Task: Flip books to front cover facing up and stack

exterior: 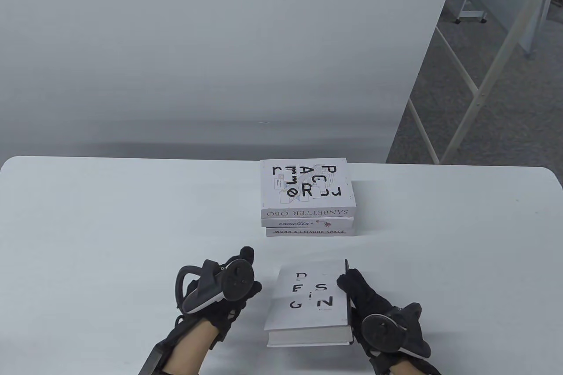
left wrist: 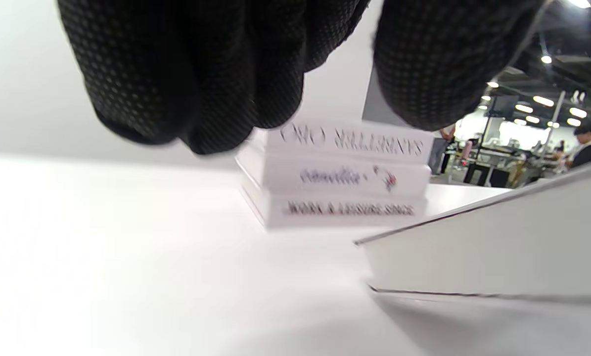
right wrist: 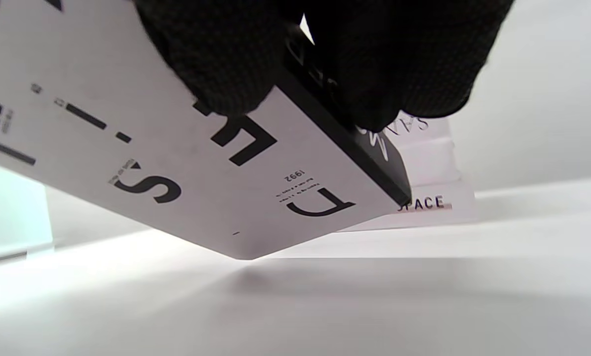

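A stack of three white books (exterior: 308, 197) lies at the table's middle, its top cover lettered in black; it also shows in the left wrist view (left wrist: 340, 173). A white book lettered DESIGN (exterior: 308, 302) lies nearer, front cover up. My right hand (exterior: 369, 304) grips it by its dark spine edge, thumb on the cover, and holds it lifted and tilted above the table in the right wrist view (right wrist: 201, 163). My left hand (exterior: 228, 287) hovers just left of this book, fingers curled, holding nothing.
The white table (exterior: 110, 225) spreads wide to the left and right of the books. A white backdrop (exterior: 220, 49) stands behind it. A metal frame (exterior: 484, 85) stands on the floor at the far right.
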A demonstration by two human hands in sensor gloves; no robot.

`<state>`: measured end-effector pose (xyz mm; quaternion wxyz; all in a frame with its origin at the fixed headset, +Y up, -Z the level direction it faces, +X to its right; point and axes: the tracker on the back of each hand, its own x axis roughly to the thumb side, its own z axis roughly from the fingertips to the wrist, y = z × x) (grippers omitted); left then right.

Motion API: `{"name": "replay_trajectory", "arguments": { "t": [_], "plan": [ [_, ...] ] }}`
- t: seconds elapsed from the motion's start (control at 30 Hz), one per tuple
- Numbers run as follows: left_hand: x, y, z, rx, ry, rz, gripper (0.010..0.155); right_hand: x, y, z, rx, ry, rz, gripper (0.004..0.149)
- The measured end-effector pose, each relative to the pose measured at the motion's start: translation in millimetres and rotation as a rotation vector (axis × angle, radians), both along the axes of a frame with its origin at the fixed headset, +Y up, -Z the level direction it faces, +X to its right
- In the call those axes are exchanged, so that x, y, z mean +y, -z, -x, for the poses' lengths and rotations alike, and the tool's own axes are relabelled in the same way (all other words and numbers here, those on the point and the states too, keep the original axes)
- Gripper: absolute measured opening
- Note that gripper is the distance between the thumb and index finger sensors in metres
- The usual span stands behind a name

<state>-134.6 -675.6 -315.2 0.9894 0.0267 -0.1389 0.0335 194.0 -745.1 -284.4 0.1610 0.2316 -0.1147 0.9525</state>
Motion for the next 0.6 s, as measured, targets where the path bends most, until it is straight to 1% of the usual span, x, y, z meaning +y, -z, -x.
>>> {"name": "replay_trajectory", "arguments": {
  "t": [0.07,0.13,0.2,0.23,0.3,0.37,0.43,0.53,0.6],
  "plan": [
    [17.8,-7.9,10.0,0.089,0.018,-0.092,0.082,0.1,3.8,-6.5,-0.018,0.114,0.071,0.074],
    [32.3,-15.0,16.8,0.097,-0.023,-0.138,0.086,-0.6,7.0,-12.7,-0.038,0.250,0.154,0.075],
    [44.8,-22.8,21.1,0.078,-0.044,-0.150,0.091,-2.5,10.7,-19.0,-0.070,0.429,0.265,0.076],
    [47.9,-24.9,22.1,0.068,-0.044,-0.160,0.094,-3.4,12.2,-20.9,-0.076,0.491,0.312,0.077],
    [54.4,-28.8,26.9,0.020,-0.021,-0.164,0.095,-6.2,16.1,-24.6,-0.074,0.643,0.428,0.077],
    [59.2,-32.4,34.6,0.037,-0.014,-0.174,0.100,-6.3,20.5,-25.2,-0.064,0.707,0.480,0.077],
    [63.0,-33.7,41.0,0.049,0.017,-0.187,0.101,-4.4,26.9,-23.6,-0.060,0.748,0.511,0.077],
    [67.4,-35.2,49.1,0.054,-0.026,-0.163,0.100,2.4,43.1,-15.3,-0.087,0.858,0.574,0.077],
    [69.9,-36.3,53.9,0.047,-0.060,-0.153,0.099,9.5,59.6,-5.5,-0.108,0.917,0.630,0.077]
  ]
}}
